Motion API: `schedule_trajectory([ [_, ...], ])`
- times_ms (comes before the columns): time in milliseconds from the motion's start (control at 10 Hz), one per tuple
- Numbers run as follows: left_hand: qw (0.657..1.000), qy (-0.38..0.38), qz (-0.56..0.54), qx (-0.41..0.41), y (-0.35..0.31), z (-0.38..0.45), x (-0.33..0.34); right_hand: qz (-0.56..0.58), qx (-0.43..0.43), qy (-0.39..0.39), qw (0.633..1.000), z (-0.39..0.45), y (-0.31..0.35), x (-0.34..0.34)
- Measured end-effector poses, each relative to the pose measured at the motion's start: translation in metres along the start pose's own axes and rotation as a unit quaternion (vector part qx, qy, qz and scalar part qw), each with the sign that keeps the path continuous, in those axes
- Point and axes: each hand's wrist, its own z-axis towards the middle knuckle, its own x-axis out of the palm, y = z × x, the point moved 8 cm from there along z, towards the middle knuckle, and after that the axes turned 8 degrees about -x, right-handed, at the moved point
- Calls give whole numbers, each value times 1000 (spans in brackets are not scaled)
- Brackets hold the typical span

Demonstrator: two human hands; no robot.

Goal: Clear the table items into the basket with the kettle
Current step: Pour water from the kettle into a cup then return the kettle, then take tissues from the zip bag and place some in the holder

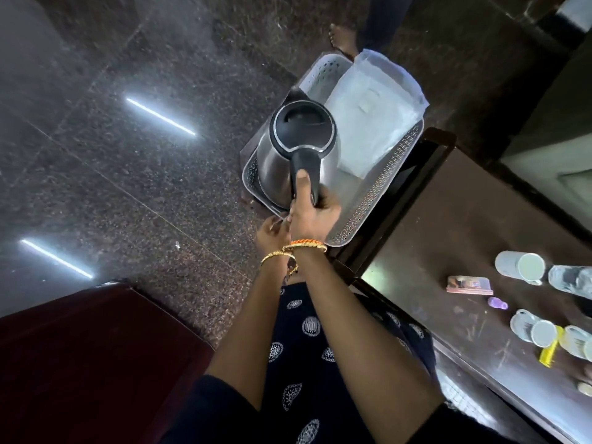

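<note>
While I hold this position: the kettle [294, 149] sits at the near left end of the basket [378, 193].
Right hand [312, 213]: clamped round the black kettle handle, thumb on top.
Left hand [270, 230]: low at the basket's near corner; I cannot tell whether it grips anything.
Basket contents: a white bag [371, 120] fills the far end.
Table [455, 238]: cups [520, 267], a small box [469, 285] and a yellow item [551, 350] remain at right.
Risk: releasing early could tip the kettle onto the rim.
</note>
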Motion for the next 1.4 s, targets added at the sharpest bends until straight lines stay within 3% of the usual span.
schedule_trajectory([
  [400,996,30,-58,-64,8,-11,1,-34,-44,65,996,-2,-19,-17],
  [700,999,-12,22,-21,0,-14,2,-50,-40,119,991,-5,-13,-10],
  [800,998,-55,17,0,2,-25,4,-95,4,153,984,-6,-11,-12],
  [900,991,-52,122,-35,29,-34,17,-160,33,187,969,3,-7,-27],
  [1000,975,37,197,-100,57,-58,59,-134,37,80,987,37,6,-74],
  [1100,978,112,175,-25,26,-82,108,-123,81,2,989,90,11,-117],
  [1200,973,144,151,101,-32,-85,159,-102,115,17,988,149,6,-125],
  [1300,961,79,174,201,-86,-65,194,-100,111,53,987,194,3,-105],
  [1400,970,23,193,149,-108,-29,214,-197,115,133,965,225,-1,-72],
])
